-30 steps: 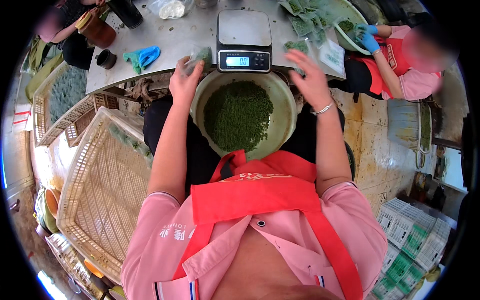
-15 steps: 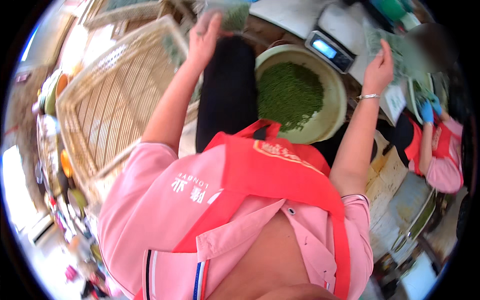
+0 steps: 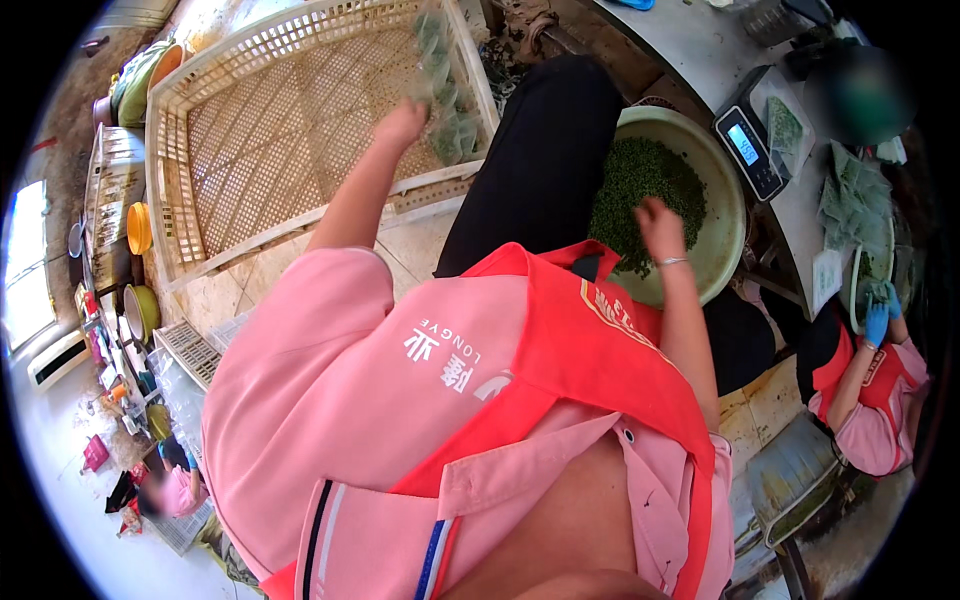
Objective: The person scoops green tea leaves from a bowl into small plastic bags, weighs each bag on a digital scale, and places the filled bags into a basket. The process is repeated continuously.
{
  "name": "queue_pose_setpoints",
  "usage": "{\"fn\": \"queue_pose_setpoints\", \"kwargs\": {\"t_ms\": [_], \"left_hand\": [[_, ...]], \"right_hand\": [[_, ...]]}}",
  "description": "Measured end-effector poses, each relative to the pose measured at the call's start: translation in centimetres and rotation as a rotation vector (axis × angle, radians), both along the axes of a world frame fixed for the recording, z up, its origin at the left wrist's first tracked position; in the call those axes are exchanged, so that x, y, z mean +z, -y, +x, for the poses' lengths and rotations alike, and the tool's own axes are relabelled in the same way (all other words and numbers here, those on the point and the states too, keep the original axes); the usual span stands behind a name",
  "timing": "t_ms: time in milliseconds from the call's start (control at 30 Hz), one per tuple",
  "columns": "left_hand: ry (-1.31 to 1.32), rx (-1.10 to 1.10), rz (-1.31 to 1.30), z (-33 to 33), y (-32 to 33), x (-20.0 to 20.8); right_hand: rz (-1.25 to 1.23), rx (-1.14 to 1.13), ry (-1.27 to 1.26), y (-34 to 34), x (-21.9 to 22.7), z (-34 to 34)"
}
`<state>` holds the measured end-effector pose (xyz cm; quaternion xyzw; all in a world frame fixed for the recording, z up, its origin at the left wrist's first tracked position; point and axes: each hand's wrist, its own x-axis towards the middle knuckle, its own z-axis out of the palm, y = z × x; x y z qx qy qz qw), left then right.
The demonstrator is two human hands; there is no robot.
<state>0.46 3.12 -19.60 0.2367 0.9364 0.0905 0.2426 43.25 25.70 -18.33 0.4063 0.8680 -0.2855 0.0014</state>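
Observation:
Over the white slatted crate (image 3: 300,37), my left hand (image 3: 402,125) has its fingers curled, close beside clear bags (image 3: 455,137) of green stuff lined along the crate's right side. Whether those fingers grip a bag is hard to see. My right hand (image 3: 661,230) is down in the pale round basin (image 3: 728,215), at the heap of small green grains (image 3: 645,165). Its fingers are bent together, and what they hold is hidden. Beyond the basin, a clear bag (image 3: 784,128) with green contents lies on the digital scale (image 3: 750,150), whose display is lit.
The scale stands on a white table (image 3: 690,40), with a pile of clear bags (image 3: 857,195) to its right. At the far right a co-worker in blue gloves (image 3: 877,320) handles green stuff. My dark-clad knee (image 3: 545,150) rises between crate and basin.
My left hand, which had a bag of green stuff by it, has come down over the crate. My right hand has left the bags near the scale for the basin. The view has turned.

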Motion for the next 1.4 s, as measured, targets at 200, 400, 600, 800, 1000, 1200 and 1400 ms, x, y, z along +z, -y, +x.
{"fn": "queue_pose_setpoints", "kwargs": {"t_ms": [200, 400, 600, 800, 1000, 1200, 1400], "left_hand": [[0.304, -0.124, 0.185, 0.9, -0.4, -2.2], [-0.069, -0.020, 0.402, -2.0, 0.6, 1.5], [0.029, -0.077, 0.865, 3.4, -6.8, 6.4], [-0.113, -0.604, 1.082, 13.6, -17.8, 13.6], [-0.169, -0.939, 0.746, 19.2, -22.7, 11.2], [-0.201, -1.062, 0.626, 19.9, -22.3, 10.9], [-0.222, -1.014, 0.723, 19.2, -21.7, 10.5]], "right_hand": [[-0.305, 0.185, 0.597, 4.6, -8.3, -0.8], [-0.391, -0.095, 0.050, 6.0, -11.6, -1.9], [-0.607, -0.236, -0.071, 4.0, -6.8, -1.0], [-0.953, -0.623, -0.636, 0.9, 3.9, 2.7], [-0.830, -0.744, -1.028, -1.0, 9.6, 4.1], [-0.823, -0.810, -1.585, -8.3, 14.0, 1.1], [-0.745, -0.575, -0.326, -1.1, 1.4, 2.5]]}}
